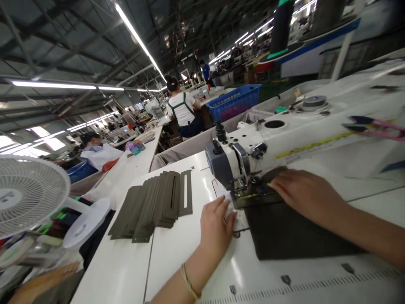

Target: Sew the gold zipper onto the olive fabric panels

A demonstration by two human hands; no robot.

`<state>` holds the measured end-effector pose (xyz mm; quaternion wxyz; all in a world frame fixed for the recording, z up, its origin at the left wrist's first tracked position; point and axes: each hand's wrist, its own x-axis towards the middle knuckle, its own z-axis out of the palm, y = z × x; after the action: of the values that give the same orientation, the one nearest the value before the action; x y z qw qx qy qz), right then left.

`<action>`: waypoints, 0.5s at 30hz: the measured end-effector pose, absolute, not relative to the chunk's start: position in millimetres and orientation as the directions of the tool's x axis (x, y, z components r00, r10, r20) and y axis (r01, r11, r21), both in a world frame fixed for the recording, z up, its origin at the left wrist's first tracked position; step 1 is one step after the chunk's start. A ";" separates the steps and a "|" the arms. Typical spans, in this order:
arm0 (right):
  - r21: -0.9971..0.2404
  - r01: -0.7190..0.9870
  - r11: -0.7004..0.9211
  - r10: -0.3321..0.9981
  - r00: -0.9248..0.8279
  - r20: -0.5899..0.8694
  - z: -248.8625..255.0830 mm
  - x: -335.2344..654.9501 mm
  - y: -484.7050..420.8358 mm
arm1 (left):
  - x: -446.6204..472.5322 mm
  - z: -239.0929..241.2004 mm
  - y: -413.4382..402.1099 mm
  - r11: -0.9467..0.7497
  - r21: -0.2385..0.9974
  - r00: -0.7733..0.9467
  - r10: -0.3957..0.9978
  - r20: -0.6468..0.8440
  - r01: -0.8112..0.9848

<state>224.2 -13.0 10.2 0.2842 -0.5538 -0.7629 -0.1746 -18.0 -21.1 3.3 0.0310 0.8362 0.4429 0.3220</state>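
My left hand [217, 226] rests flat on the white sewing table [177, 261], fingers on a small white piece [239, 220] just left of the needle. My right hand [305, 192] lies flat on a dark fabric panel [294, 236] that runs under the arm of the white sewing machine [253, 152]. The presser foot area [245, 188] sits between the two hands. Neither hand grips anything.
A fanned stack of olive slotted fabric pieces [155, 204] lies to the left on the table. A white fan [30, 192] stands at the far left. Pink-handled snips [376, 126] lie on the machine. Other people sit at benches behind; a blue basket [236, 101] stands beyond.
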 end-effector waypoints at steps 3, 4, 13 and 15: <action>0.001 0.864 0.504 0.669 -0.391 0.632 -8.1 199.5 -18.3 | -14.8 -8.4 -4.4 -0.660 0.233 0.510 0.719 0.472 0.715; 0.013 0.837 0.547 0.638 -0.427 0.641 -13.7 192.2 -17.8 | -11.3 -12.4 -1.8 -0.674 0.213 0.527 0.704 0.476 0.707; -0.026 0.756 0.654 0.614 -0.510 0.603 -16.5 185.4 -5.3 | -3.7 -19.8 -1.1 -0.746 0.102 0.594 0.598 0.538 0.658; -0.041 0.761 0.647 0.632 -0.506 0.586 -13.3 185.6 -6.8 | -3.5 -17.7 -0.4 -0.759 0.056 0.618 0.567 0.544 0.648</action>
<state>185.6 -6.8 -13.3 0.2880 -0.4048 -0.8606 -0.1118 -3.5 -0.4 -17.7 -0.0734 0.8964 0.3391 0.2759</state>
